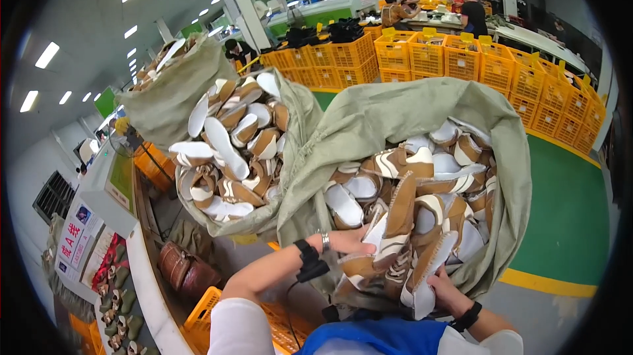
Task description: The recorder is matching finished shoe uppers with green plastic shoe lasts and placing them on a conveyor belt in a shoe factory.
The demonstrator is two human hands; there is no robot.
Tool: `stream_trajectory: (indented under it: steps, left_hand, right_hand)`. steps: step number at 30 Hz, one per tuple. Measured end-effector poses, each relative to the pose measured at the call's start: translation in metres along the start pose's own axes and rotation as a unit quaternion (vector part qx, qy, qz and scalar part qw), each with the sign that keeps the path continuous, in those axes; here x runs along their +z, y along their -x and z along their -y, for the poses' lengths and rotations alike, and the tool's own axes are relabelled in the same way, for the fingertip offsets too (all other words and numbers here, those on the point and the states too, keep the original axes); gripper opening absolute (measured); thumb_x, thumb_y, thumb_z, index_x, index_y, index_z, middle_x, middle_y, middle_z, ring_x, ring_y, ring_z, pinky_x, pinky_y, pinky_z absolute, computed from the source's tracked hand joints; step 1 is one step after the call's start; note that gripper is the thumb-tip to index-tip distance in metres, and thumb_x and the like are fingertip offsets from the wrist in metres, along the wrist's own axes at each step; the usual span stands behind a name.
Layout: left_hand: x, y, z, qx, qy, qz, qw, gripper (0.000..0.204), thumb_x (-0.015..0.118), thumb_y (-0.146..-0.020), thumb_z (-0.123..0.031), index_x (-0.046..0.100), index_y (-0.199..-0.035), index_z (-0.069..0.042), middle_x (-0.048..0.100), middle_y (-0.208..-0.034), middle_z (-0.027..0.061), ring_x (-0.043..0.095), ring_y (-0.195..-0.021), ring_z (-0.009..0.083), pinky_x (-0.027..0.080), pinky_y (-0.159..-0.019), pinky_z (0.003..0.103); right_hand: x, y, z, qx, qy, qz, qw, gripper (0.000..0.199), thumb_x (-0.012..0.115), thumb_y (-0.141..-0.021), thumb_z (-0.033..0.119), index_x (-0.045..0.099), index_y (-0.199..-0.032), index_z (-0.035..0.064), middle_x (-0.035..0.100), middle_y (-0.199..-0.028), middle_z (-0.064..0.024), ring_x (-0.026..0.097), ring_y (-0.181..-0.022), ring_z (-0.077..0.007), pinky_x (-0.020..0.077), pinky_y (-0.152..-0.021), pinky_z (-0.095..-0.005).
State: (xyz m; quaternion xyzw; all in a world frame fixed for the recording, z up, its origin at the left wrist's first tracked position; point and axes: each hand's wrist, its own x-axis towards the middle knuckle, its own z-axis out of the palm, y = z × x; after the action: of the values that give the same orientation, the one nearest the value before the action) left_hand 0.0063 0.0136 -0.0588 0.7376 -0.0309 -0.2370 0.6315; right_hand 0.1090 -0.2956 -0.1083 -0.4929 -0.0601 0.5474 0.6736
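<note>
In front of me a green cloth sack (395, 114) gapes wide, heaped with brown-and-white shoe uppers (399, 163) that have white undersides. My left hand (355, 241), wearing a watch and a black wrist strap, grips a brown-and-white shoe upper (397, 216) at the near side of the heap, toe pointing up. Closed around another shoe upper (430, 269), its white underside tilted toward the right, is my right hand (447, 290), also with a black strap. Some of the fingers on both hands are hidden by the uppers.
A second sack (303, 101) of similar uppers stands at left, and a third (165, 114) behind it. Stacked yellow crates (461, 58) line the back and right. A bench (155, 295) with green shoes is at lower left, near a yellow crate (204, 305). Several people work far off.
</note>
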Motion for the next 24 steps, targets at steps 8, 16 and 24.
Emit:
stream_trajectory:
  steps: [8,16,24]
  left_hand:
    - [0.053,0.011,-0.066,0.052,0.077,-0.098,0.991,0.100,0.067,-0.076,-0.051,0.011,-0.141,-0.001,0.032,-0.139,0.0112,0.032,-0.126,0.0179,0.028,-0.104,0.032]
    - [0.106,0.073,-0.099,0.075,0.175,-0.097,0.977,0.087,0.072,-0.073,-0.043,0.030,-0.136,0.000,0.042,-0.134,0.0099,0.037,-0.124,0.0176,0.030,-0.104,0.034]
    - [0.275,0.236,-0.048,0.183,0.096,-0.523,0.827,0.108,0.073,-0.068,-0.052,0.012,-0.141,0.000,0.030,-0.140,0.0129,0.029,-0.128,0.0163,0.026,-0.106,0.031]
  right_hand:
    - [-0.069,0.015,-0.054,-0.036,-0.104,0.078,0.991,0.073,0.059,-0.078,0.002,0.018,-0.138,0.0116,0.044,-0.123,-0.0099,0.046,-0.113,-0.0221,0.0435,-0.093,-0.0383]
    - [-0.098,0.009,-0.029,0.014,0.029,0.218,0.975,0.074,0.060,-0.079,0.003,0.017,-0.139,0.0108,0.043,-0.124,-0.0093,0.044,-0.114,-0.0211,0.0414,-0.095,-0.0372]
    - [0.153,-0.043,-0.127,0.235,0.308,0.647,0.657,0.075,0.060,-0.079,0.003,0.016,-0.140,0.0099,0.042,-0.126,-0.0087,0.043,-0.116,-0.0202,0.0393,-0.097,-0.0362]
